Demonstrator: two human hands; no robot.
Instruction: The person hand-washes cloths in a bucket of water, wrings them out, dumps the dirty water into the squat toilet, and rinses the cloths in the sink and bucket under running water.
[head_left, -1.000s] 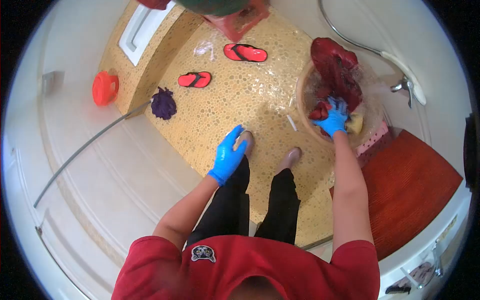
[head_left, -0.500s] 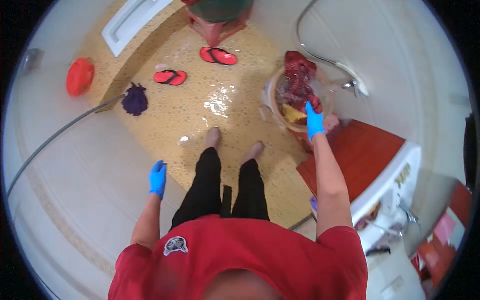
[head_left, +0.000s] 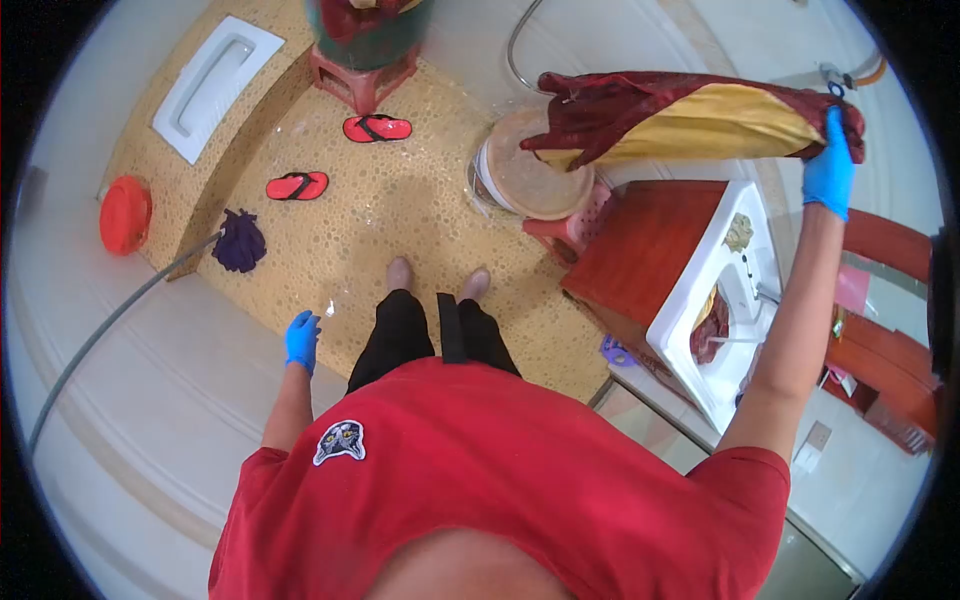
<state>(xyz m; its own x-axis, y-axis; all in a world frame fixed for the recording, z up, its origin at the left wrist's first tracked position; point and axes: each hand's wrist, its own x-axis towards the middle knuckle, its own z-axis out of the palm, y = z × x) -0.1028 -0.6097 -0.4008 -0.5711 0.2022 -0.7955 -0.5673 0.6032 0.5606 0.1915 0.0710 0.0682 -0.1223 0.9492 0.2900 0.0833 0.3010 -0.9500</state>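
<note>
My right hand (head_left: 830,172), in a blue glove, is raised at the upper right and closed on one end of a dark red and yellow garment (head_left: 700,122). The wet cloth stretches out leftward, its far end hanging above the bucket (head_left: 530,165), which holds cloudy water. My left hand (head_left: 302,340), also gloved in blue, is by my left side, away from any object. Its fingers are slightly curled and apart, with nothing in them.
A white sink (head_left: 690,300) on a red-brown cabinet (head_left: 645,255) stands at my right with cloth in its basin. Ahead are red slippers (head_left: 378,128), a pink stool (head_left: 365,85) under a green tub, a purple mop (head_left: 239,241) and a red basin (head_left: 125,215).
My right hand has risen out of the bucket to the upper right, lifting the red and yellow garment. The view has shifted, showing more of the sink. My left hand stays at my side.
</note>
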